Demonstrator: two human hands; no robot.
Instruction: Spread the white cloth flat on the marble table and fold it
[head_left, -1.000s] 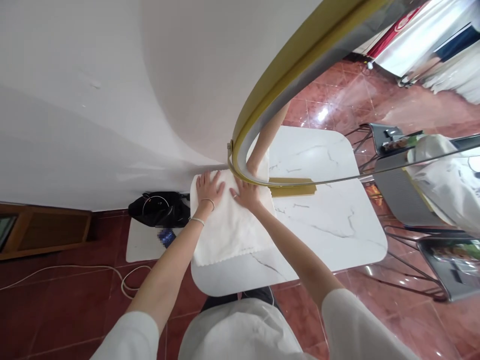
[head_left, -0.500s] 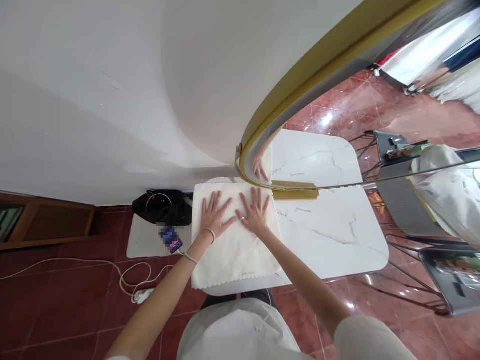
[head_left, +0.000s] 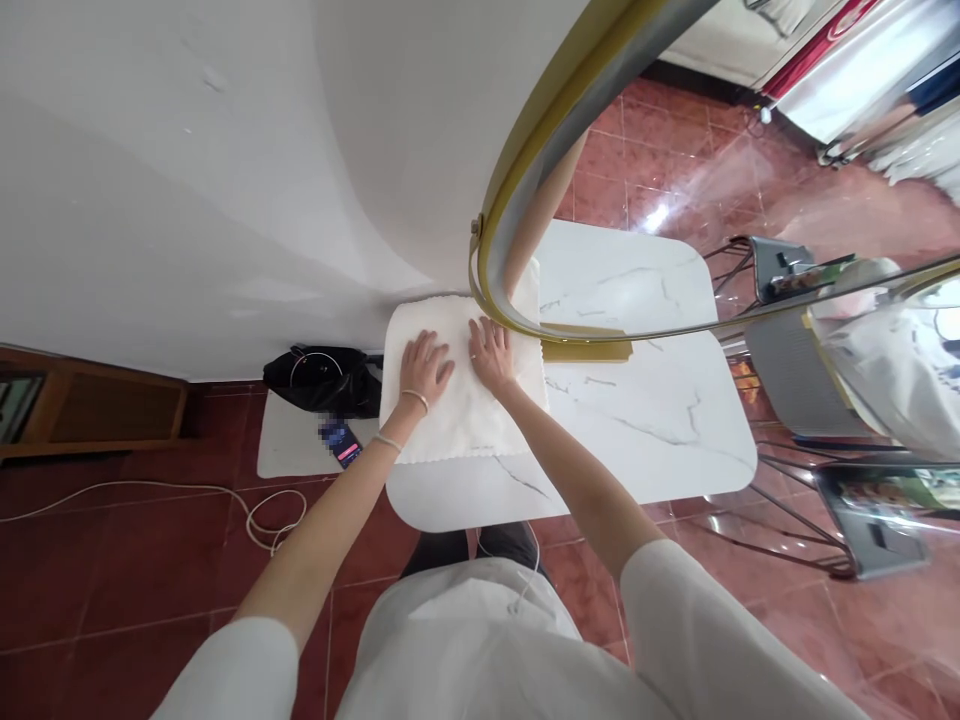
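A cream-white cloth with a scalloped edge (head_left: pixel 461 425) lies spread on the white marble-patterned table (head_left: pixel 645 450), its far edge by the wall. My left hand (head_left: pixel 424 366) rests palm down on the cloth's left half, with the fingers stretched out. To its right, my right hand (head_left: pixel 492 354) also lies flat on the cloth, just below the mirror's lower rim, fingers extended and a ring on one. Neither hand grips anything; both press or rest on the fabric. Bands circle my left wrist and forearm.
A gold-framed mirror (head_left: pixel 501 215) stands over the table on a gold base (head_left: pixel 589 350). Left of the table are a black bag (head_left: pixel 319 380), a phone (head_left: pixel 343 445) and a white cable (head_left: pixel 259 525) on the floor. A wooden cabinet (head_left: pixel 112 405) stands far left; a chair (head_left: pixel 870 520) is at right.
Both hands and the cloth have shifted away from me toward the wall, baring more of the table's near edge. My fingers are less widely spread. The camera view has also shifted.
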